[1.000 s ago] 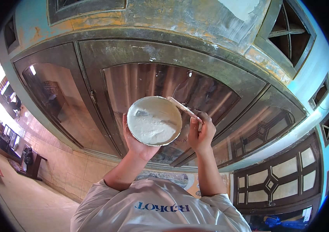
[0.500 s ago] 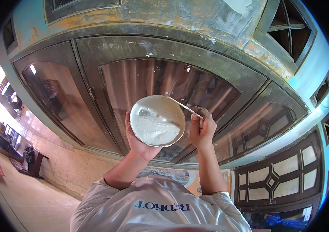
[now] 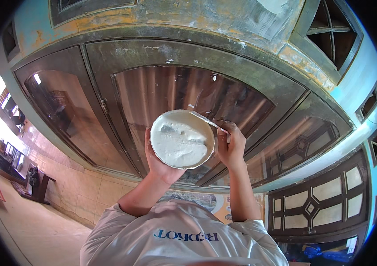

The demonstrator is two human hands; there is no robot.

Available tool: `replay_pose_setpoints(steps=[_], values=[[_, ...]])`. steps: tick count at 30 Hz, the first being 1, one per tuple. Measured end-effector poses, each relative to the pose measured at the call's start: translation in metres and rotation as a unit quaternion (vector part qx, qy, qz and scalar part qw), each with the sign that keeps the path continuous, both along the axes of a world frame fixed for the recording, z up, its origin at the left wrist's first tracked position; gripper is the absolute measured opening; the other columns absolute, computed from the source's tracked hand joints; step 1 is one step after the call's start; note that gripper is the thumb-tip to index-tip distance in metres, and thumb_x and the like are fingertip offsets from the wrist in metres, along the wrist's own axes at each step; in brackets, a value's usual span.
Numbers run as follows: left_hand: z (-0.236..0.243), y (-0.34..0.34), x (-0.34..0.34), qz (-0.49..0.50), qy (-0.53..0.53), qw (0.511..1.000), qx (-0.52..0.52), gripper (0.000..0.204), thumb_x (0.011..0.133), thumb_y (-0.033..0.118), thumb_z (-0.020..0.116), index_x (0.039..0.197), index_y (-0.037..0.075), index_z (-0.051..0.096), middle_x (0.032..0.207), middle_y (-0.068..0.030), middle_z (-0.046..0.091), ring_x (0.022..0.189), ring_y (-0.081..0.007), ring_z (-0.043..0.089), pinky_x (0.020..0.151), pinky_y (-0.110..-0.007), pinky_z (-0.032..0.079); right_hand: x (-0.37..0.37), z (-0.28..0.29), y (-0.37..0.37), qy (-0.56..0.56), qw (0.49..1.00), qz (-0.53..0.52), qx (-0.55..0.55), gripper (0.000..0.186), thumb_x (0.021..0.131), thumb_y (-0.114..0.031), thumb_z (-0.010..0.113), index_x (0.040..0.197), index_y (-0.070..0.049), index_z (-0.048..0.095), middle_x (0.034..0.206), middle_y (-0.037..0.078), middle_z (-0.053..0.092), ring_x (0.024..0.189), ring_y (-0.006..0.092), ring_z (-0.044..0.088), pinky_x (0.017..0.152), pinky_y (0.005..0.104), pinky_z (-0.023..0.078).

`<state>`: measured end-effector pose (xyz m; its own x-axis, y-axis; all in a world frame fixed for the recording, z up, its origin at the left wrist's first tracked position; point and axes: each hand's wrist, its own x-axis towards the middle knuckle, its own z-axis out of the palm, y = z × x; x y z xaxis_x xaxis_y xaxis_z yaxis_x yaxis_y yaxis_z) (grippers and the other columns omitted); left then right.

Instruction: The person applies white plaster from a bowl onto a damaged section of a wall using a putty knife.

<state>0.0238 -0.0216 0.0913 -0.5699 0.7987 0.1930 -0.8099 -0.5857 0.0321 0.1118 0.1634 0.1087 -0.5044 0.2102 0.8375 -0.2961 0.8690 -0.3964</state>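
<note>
My left hand is wrapped round the lower left side of a round white bowl. Thick white paste fills much of it, with an uneven surface and a ridge on the right. Pinched in my right hand is a thin flat putty knife, smeared with white and seen nearly edge-on. Its far end lies over the bowl's upper right rim; whether it touches the rim, I cannot tell. The fingers under the bowl are hidden.
A wide brown wooden double door with glass panes stands right in front of me. Above it, the wall has peeling paint and grey-white patches. A dark panelled door is at the right, and a small dark table at the left.
The putty knife and my right hand have shifted slightly left, bringing the tool's end further over the bowl. The bowl has moved a little right, and more of the paste surface shows.
</note>
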Motion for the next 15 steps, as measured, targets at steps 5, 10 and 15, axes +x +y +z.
replay_pose_setpoints(steps=[5,10,15], values=[[-0.001,-0.001,0.000,-0.019,-0.005,1.000,0.010,0.066,0.096,0.064,0.041,0.141,0.018,0.056,0.143,-0.0075,0.055,0.132,-0.0358,0.052,0.111,-0.055,0.040,0.003,-0.006,0.012,-0.016,1.000,-0.004,0.021,0.028,0.083,0.009,0.064,0.107,-0.004,0.061,0.101,0.015,0.069,0.087,0.0356,0.065,0.075,0.0398,0.053],[-0.004,-0.006,0.002,-0.056,0.011,0.995,0.080,0.061,0.100,0.057,0.043,0.142,0.015,0.055,0.146,-0.0108,0.054,0.133,-0.0379,0.050,0.113,-0.058,0.037,0.012,-0.014,0.018,-0.062,0.992,-0.070,0.086,0.029,0.080,0.007,0.065,0.106,-0.005,0.062,0.100,0.013,0.068,0.089,0.0356,0.064,0.075,0.0429,0.052],[-0.017,-0.016,0.006,-0.028,0.022,0.999,0.016,0.064,0.098,0.064,0.038,0.143,0.021,0.054,0.144,-0.0053,0.056,0.131,-0.0342,0.054,0.109,-0.056,0.042,0.035,-0.012,0.021,-0.102,0.981,-0.111,0.120,0.024,0.083,0.004,0.065,0.106,-0.004,0.062,0.097,0.014,0.067,0.084,0.0354,0.063,0.072,0.0417,0.051]])
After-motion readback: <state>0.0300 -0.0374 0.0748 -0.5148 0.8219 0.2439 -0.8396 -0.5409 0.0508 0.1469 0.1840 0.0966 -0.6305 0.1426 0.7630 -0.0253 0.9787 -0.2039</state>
